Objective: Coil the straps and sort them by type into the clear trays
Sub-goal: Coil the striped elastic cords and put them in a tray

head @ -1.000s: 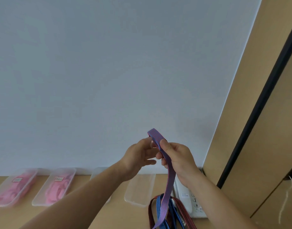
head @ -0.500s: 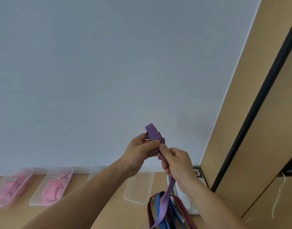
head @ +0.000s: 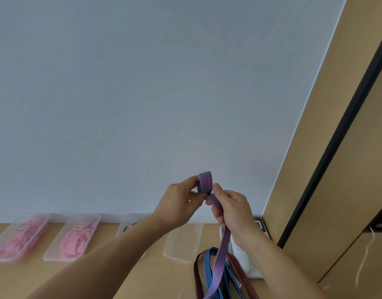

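Two hands, left hand [head: 178,203], right hand [head: 231,209], pinching coiled strap [head: 205,183] between

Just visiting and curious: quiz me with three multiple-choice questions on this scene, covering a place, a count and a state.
1. Where is the striped strap being coiled? A in a tray; B held up in the air; C on the floor.
2. How many clear trays line the wall? A two; B four; C six.
3. The left hand is: A pinching the strap; B lying flat; C hanging idle.
Answers: B, the right hand helps hold it raised; B, four in a row; A, fingers curl round its loop.
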A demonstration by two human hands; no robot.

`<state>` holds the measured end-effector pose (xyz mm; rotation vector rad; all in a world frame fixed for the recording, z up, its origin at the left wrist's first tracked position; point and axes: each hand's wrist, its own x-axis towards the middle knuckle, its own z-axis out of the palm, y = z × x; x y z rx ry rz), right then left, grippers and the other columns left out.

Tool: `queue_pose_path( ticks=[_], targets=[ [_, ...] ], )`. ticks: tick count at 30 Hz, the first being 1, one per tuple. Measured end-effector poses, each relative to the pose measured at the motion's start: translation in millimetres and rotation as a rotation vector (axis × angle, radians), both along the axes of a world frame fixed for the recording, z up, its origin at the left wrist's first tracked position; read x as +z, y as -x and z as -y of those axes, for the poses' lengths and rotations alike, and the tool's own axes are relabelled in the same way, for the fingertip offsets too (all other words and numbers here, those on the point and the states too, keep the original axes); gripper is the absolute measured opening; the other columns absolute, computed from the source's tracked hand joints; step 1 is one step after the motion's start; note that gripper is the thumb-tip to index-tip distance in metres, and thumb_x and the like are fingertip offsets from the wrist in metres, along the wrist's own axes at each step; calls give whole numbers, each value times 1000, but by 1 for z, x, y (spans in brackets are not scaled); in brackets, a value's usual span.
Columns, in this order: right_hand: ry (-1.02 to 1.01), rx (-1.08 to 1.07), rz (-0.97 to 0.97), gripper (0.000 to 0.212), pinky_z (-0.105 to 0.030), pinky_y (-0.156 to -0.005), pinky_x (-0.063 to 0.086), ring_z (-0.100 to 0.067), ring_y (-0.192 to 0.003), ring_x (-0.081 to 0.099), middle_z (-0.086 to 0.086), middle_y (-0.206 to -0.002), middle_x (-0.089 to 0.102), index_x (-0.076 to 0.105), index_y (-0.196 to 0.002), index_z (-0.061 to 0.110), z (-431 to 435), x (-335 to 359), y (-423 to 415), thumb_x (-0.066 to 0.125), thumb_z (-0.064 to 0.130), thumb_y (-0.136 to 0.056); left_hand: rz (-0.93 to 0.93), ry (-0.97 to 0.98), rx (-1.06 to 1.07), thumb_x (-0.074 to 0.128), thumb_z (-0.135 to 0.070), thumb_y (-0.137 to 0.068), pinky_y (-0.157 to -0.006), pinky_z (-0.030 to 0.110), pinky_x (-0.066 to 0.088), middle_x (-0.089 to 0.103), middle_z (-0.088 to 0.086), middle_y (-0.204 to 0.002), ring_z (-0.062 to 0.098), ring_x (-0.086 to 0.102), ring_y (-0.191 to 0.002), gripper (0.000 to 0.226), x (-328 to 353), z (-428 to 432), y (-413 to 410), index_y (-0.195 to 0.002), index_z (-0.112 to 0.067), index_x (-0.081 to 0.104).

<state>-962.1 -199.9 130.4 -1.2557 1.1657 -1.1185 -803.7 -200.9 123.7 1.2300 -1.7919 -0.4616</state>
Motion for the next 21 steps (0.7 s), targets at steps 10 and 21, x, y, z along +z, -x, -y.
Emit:
queue_pose_path(
  ticks=[10, 21],
  targets=[
    [-43, 19, 0, 63, -20, -40, 34, -14, -40, 41, -5, -52, 57, 73, -74, 3, -11, 1, 3, 50, 59, -92, 498, 303, 90, 58, 0, -87, -53, 41, 52, 70, 1, -103, 33, 61, -65, 36, -2, -11, 2, -120, -9, 64],
    [68, 9, 67, 47, -21, -42, 32, -12, -42, 41, -2, -56, 58, 68, -82, -2, -19, 6, 11, 58, 41, -95, -542, -472, -116, 52, -19, -91, -91, 38, 54, 65, 7, -131, 18, 67, -111, 63, 3, -13, 12, -151, -15, 34]
  ],
)
